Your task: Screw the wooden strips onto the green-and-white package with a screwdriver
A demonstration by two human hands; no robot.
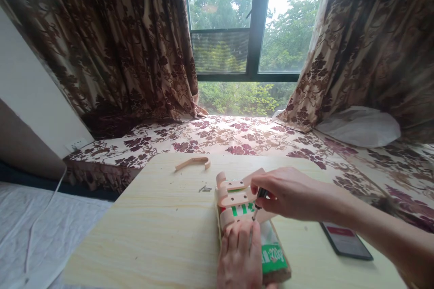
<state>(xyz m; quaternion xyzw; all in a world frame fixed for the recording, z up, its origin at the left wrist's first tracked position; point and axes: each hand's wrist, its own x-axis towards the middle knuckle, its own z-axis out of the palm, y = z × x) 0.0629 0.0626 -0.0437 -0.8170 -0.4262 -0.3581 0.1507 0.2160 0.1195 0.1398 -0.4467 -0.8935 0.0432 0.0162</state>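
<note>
A board with a green and white printed wrapper (274, 256) lies on the pale wooden table (162, 230). Across it sit several curved, peach-coloured strips (236, 198) with dark screws or holes in them. My right hand (276, 189) grips a screwdriver (261, 198) with a dark handle, its tip down at the nearest strip. Pressed flat over the near part of the board is my left hand (240, 253), fingers together on the nearest strip beside the screwdriver tip; whether it pinches anything is hidden.
One loose curved strip (192, 161) lies near the table's far edge, with several small screws (205, 188) nearer. A phone (347, 240) rests at the right, under my right forearm. Beyond are a floral-covered ledge (217, 137), curtains and a window.
</note>
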